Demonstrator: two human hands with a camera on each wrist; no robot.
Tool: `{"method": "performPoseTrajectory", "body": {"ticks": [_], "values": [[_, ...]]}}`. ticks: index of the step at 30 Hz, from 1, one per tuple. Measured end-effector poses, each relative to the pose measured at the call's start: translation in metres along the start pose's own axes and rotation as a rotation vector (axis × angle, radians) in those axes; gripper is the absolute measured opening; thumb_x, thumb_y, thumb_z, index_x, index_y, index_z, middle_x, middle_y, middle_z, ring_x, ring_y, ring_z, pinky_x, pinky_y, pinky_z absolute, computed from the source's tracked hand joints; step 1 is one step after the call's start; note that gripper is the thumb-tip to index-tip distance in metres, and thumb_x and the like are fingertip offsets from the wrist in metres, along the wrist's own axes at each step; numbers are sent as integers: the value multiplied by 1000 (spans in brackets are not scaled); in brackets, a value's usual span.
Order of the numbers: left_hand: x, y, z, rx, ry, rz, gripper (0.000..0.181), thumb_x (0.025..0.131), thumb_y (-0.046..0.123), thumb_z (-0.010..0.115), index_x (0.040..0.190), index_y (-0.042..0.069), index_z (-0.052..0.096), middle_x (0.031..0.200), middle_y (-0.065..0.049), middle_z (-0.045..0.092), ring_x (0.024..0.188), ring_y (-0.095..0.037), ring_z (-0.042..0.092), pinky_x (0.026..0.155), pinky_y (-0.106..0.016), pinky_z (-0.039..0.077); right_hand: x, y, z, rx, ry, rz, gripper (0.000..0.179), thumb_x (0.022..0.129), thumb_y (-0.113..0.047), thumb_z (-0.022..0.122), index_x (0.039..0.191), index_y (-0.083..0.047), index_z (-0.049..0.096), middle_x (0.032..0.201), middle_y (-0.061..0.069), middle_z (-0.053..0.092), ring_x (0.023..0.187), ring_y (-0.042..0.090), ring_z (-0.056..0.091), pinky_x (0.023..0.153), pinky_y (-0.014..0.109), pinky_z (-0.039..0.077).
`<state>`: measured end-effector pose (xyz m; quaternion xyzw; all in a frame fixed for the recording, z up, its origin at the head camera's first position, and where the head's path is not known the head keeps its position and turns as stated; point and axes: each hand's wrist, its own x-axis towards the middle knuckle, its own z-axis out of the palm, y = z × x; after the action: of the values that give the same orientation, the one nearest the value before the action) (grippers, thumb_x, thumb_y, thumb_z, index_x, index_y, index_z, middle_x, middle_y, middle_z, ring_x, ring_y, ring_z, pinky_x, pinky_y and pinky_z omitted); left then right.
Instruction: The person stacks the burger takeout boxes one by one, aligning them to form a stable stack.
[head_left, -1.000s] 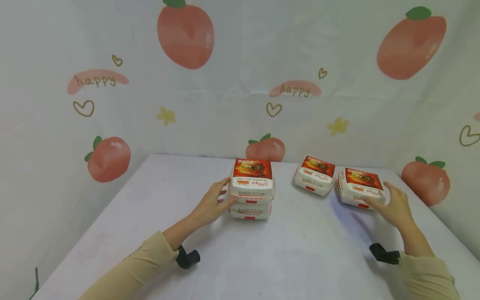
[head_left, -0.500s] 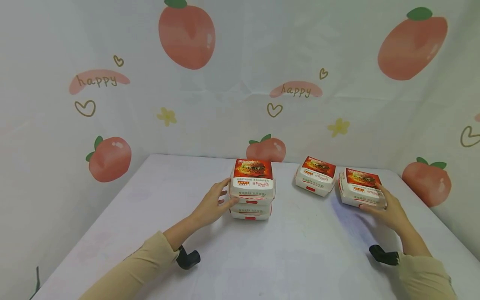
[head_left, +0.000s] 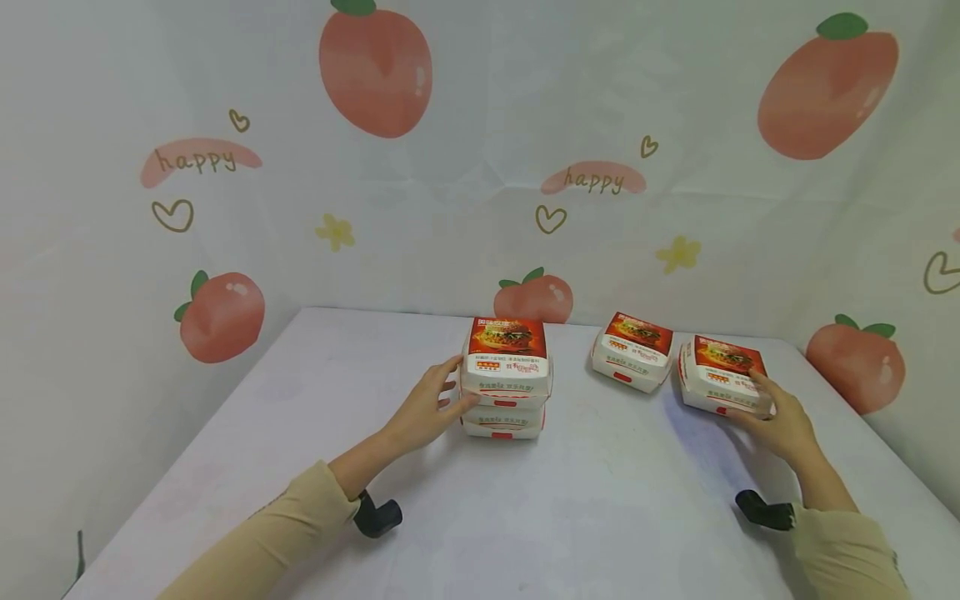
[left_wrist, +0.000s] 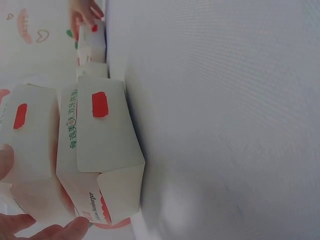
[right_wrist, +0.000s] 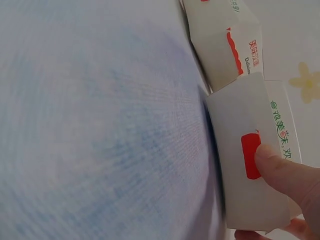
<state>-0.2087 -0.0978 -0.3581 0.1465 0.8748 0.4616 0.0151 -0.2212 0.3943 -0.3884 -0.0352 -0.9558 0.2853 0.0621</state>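
Note:
Two white burger boxes are stacked near the table's middle. My left hand (head_left: 423,408) holds the upper box (head_left: 507,367) at its left side, thumb at the front corner and fingers along the side. Under it lies the lower box (head_left: 501,423), where fingertips come close to the seam in the left wrist view. At the right, my right hand (head_left: 783,421) grips another burger box (head_left: 716,379) by its right end. Its thumb (right_wrist: 280,167) presses by the red tab on the front; the other fingers are partly hidden behind. Each visible lid carries a red burger picture.
A further burger box (head_left: 632,352) sits turned at an angle just left of the right-hand one. Behind the white table (head_left: 585,517) hangs a cloth (head_left: 450,217) printed with fruit. Black camera mounts (head_left: 377,517) stick out from both wrists.
My right hand has shifted slightly left, its index finger now over the lid's right edge and its thumb lower on the front. The left hand and the stack look unchanged.

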Motion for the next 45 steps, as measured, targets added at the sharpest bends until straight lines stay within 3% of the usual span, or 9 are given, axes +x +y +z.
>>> {"method": "performPoseTrajectory", "body": {"ticks": [14, 18, 24, 29, 32, 35, 39, 42, 45], "values": [[1, 0, 0, -7, 7, 8, 73, 89, 33, 63, 147, 9, 25, 145, -18, 34, 128, -39, 45, 100, -47, 47, -6, -10, -10, -3, 102, -20, 79, 89, -27, 64, 146, 3, 18, 132, 48, 28, 117, 61, 32, 90, 71, 33], [1, 0, 0, -11, 7, 6, 73, 89, 32, 63, 147, 9, 25, 144, -18, 34, 128, -39, 45, 100, -47, 47, -8, -17, -16, -10, 136, -51, 78, 87, -24, 66, 144, 6, 22, 128, 45, 34, 92, 51, 51, 66, 43, 49], [1, 0, 0, -13, 6, -1, 74, 89, 32, 63, 147, 10, 25, 146, -18, 33, 128, -39, 45, 101, -47, 46, -8, -25, -24, 6, 160, -71, 79, 87, -25, 66, 145, 5, 21, 133, 42, 33, 85, 46, 53, 53, 16, 39], [1, -1, 0, -12, 6, 1, 74, 89, 33, 63, 147, 10, 25, 146, -18, 33, 128, -39, 45, 101, -47, 46, -8, -33, -26, 23, 177, -83, 78, 87, -24, 65, 146, 3, 21, 137, 42, 29, 102, 53, 44, 68, 45, 55], [1, -1, 0, -15, 7, 6, 73, 89, 32, 63, 147, 10, 25, 145, -18, 34, 128, -39, 45, 100, -47, 46, -8, -38, -27, 40, 188, -99, 78, 87, -23, 65, 146, 3, 20, 139, 40, 28, 111, 53, 39, 83, 66, 42], [1, -1, 1, -18, 8, 7, 73, 89, 32, 63, 147, 10, 26, 145, -18, 34, 128, -39, 45, 100, -47, 46, -8, -43, -29, 50, 199, -123, 78, 87, -21, 66, 146, 1, 21, 140, 39, 29, 116, 52, 36, 83, 66, 41], [1, -2, 1, -22, 9, 1, 73, 89, 32, 63, 147, 10, 25, 145, -17, 34, 128, -39, 45, 101, -48, 46, -7, -51, -31, 43, 222, -165, 79, 85, -21, 69, 146, 0, 24, 138, 39, 32, 117, 52, 37, 75, 35, 53], [1, -2, 1, -24, 10, -2, 73, 89, 32, 63, 147, 10, 26, 145, -17, 34, 128, -39, 45, 101, -48, 46, -8, -58, -33, 32, 238, -186, 79, 84, -22, 70, 146, -1, 26, 136, 38, 35, 117, 52, 38, 67, 15, 45], [1, -1, 1, -23, 12, 0, 73, 89, 32, 63, 147, 10, 26, 145, -17, 34, 128, -39, 45, 101, -48, 46, -9, -67, -35, 29, 239, -205, 79, 84, -23, 70, 146, -3, 26, 134, 38, 36, 116, 52, 37, 69, 19, 46]]}}
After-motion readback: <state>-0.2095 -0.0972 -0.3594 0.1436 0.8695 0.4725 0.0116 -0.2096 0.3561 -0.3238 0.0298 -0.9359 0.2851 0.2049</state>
